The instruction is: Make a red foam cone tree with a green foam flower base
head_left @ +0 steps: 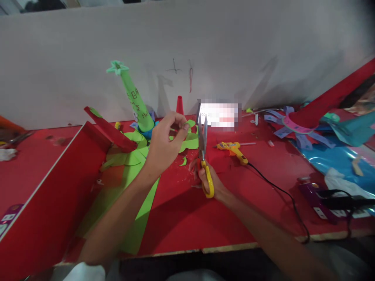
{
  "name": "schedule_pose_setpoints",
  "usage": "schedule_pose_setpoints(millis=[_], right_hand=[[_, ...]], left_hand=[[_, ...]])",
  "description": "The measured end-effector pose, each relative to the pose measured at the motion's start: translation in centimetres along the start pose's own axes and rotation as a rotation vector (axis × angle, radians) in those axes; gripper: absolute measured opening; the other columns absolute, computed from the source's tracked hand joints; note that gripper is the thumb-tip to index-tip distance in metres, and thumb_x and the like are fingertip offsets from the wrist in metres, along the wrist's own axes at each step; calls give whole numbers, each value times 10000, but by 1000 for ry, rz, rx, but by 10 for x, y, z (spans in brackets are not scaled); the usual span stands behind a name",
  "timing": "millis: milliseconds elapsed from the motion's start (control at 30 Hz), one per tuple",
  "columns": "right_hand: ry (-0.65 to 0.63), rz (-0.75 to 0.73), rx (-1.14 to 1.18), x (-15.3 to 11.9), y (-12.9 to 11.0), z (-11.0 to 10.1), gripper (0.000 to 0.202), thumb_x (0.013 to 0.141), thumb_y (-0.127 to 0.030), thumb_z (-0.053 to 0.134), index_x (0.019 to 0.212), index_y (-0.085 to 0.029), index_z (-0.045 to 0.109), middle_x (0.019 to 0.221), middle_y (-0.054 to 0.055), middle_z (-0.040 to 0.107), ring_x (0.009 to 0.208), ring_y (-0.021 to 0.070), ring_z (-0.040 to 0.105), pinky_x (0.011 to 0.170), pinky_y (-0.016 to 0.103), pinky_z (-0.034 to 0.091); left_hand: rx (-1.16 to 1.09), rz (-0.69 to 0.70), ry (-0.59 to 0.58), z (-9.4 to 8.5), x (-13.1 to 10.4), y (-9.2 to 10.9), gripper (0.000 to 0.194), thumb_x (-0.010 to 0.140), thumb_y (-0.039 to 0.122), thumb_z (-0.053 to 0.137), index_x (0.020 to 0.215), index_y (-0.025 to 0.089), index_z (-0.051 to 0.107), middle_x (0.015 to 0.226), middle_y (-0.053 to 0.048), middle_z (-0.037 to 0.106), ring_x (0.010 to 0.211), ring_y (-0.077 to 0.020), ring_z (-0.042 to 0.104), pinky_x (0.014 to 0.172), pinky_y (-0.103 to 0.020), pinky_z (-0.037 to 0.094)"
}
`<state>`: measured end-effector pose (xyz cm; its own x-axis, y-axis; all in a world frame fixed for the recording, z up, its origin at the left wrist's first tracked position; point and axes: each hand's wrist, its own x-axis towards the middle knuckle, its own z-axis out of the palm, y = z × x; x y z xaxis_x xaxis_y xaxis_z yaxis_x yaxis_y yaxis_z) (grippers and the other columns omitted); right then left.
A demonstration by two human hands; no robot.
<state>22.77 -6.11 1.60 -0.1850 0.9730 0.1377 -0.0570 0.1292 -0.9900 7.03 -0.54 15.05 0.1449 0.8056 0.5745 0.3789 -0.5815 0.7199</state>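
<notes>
My left hand [170,140] is raised at the centre, thumb and forefinger pinched on a small green paper piece [190,123]. To its right, my right hand [210,177] is wrapped round the yellow handle of a pair of scissors [202,144], whose blades point up and stand slightly apart. More green paper pieces [190,141] lie behind my left hand, and a small green scrap [184,161] rests on the red table [181,218] between my hands. Long green sheets [131,234] lie partly under my left forearm.
A green cone [136,101] with a star top and a red tube [111,130] stand left, beside a red divider [58,195]. A yellow glue gun [234,149] with a black cord lies right. Beyond are a red cone [328,95], blue sheet [322,156] and purple box [315,201].
</notes>
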Motion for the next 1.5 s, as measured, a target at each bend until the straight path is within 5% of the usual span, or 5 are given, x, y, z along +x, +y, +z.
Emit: schedule_pose_setpoints(millis=[433, 833, 1000, 1267, 1500], right_hand=[[5, -24, 8, 0, 6, -3, 631, 872, -844, 564, 956, -220, 594, 755, -20, 492, 579, 111, 424, 440, 207, 449], [-18, -5, -15, -2, 7, 0, 689, 885, -893, 461, 1009, -229, 596, 770, -10, 502, 595, 133, 468, 473, 246, 462], [-6, -57, -36, 0, 6, 3, 724, 838, -929, 485, 955, -228, 622, 742, -10, 494, 605, 138, 451, 500, 260, 428], [-15, -76, -17, 1, 1, 1, 639, 867, -864, 551, 921, -228, 582, 818, 9, 559, 665, 143, 492, 547, 263, 459], [-15, -108, -50, 1, 9, -1, 557, 911, -778, 571, 918, -222, 594, 770, -9, 564, 625, 133, 472, 559, 269, 426]], left_hand=[[120, 100, -159, 7, -3, -11, 165, 918, 46, 574, 912, 211, 569, 861, 1, 642, 777, -133, 586, 722, -288, 469], [-182, -82, -20, 6, -1, -10, 257, 992, 315, 662, 792, 217, 533, 686, 38, 533, 599, -100, 521, 579, -253, 463], [-323, -148, -82, 8, -2, -10, 204, 991, 339, 658, 850, 202, 602, 752, -3, 682, 640, -115, 642, 632, -267, 562], [-166, -124, -50, 8, -4, 0, 259, 993, 313, 640, 770, 209, 560, 651, 40, 550, 572, -87, 538, 534, -225, 459], [-304, -139, 8, 11, -3, -8, 109, 931, 263, 699, 949, 220, 601, 801, 25, 647, 624, -98, 644, 560, -232, 567]])
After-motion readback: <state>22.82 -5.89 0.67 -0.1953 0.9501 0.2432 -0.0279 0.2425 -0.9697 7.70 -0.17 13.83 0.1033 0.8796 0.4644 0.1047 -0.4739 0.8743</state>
